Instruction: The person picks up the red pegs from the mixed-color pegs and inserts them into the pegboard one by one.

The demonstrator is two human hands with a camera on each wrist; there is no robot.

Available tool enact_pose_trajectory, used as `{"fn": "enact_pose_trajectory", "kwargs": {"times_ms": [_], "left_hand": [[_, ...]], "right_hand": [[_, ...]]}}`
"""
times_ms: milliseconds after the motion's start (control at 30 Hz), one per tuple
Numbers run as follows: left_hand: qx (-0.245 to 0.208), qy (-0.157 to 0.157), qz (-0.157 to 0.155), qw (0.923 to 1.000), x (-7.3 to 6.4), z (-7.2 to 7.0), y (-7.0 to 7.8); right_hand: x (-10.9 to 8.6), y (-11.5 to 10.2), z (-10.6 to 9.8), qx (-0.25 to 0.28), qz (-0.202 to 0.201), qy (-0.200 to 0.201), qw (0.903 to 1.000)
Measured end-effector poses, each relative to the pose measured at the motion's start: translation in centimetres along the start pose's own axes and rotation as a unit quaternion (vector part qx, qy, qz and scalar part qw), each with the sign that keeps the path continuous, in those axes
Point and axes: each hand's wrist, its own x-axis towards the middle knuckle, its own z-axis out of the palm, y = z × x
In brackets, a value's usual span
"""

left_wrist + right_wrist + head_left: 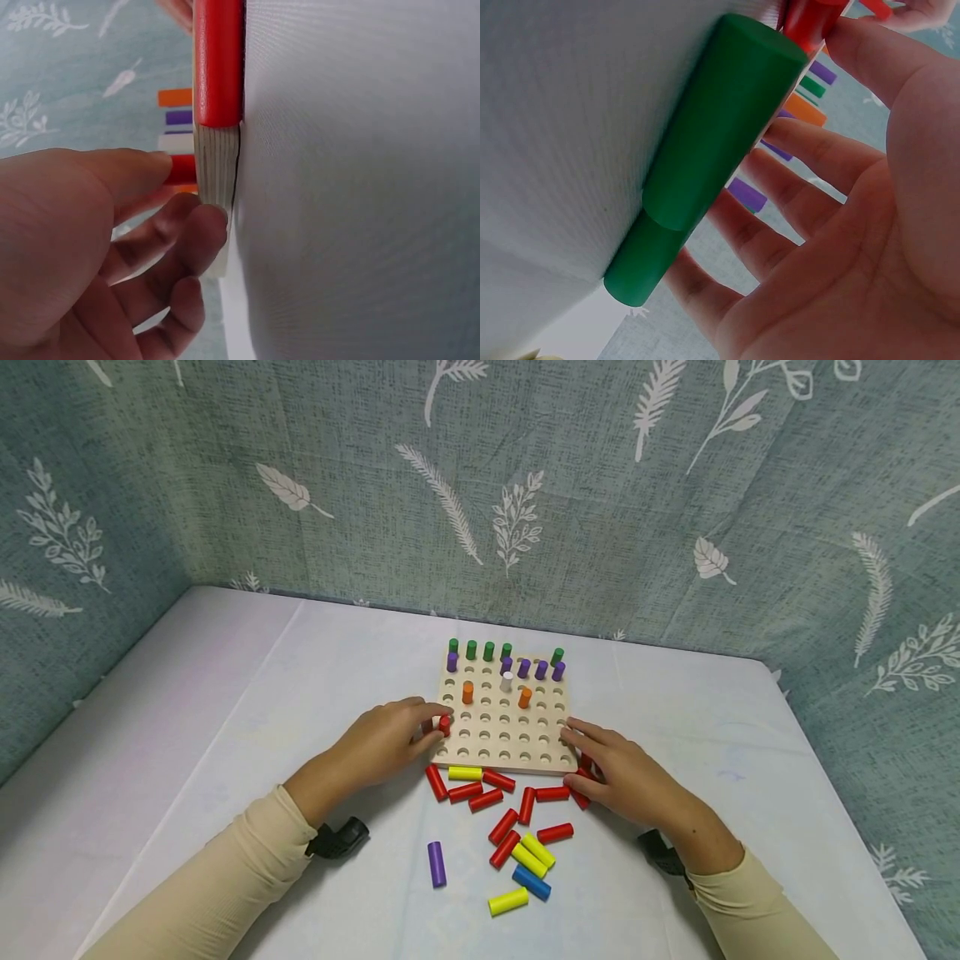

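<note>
A square wooden pegboard (510, 768) lies on the table. At its left edge my left hand (382, 739) pinches an upright red peg (445, 726) between thumb and forefinger. The other left fingers curl beside the board's side in the left wrist view. My right hand (626, 777) rests at the board's right edge with its fingers spread and nearly straight. Its thumb tip is right at a lying red peg (810, 24). Two green pegs (724, 124) lie end to end by those fingers; the hand hides them in the head view.
Green pegs (488, 651) and purple pegs (541, 670) stand in the far rows, with two orange pegs (525, 697) and a white peg (507, 682) nearer. Loose red pegs (552, 793), yellow pegs (508, 902), a blue peg (532, 882) and a purple peg (437, 864) lie in front.
</note>
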Motion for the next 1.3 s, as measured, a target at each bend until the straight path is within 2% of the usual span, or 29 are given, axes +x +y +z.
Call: {"fn": "enact_pose_trajectory", "kwargs": {"times_ms": [267,567,767,933,1167,1300], "left_hand": [[-0.003,0.000,-0.019,0.9998,-0.3,-0.4,-0.1],[-0.051,-0.008,-0.047,0.9976,-0.6,-1.4,-0.2],[-0.074,-0.016,-0.040,0.9963,-0.8,-2.0,-0.4],[-0.087,-0.034,-0.036,0.9950,-0.9,-2.5,-0.5],[-0.095,-0.068,0.012,0.9930,-0.8,-2.5,-0.4],[-0.104,-0.087,0.020,0.9906,-0.7,-2.3,-0.5]], "right_hand": [[0.0,-0.2,0.0,0.000,-0.001,-0.002,1.0000],[0.0,-0.3,0.1,-0.006,-0.002,-0.002,1.0000],[-0.1,-0.4,0.0,-0.008,-0.005,0.000,1.0000],[0.0,-0.5,-0.1,-0.008,-0.004,0.000,1.0000],[0.0,-0.3,-0.3,-0.003,0.000,-0.008,1.0000],[0.4,-0.2,-0.7,0.010,-0.002,-0.012,0.9999]]}}
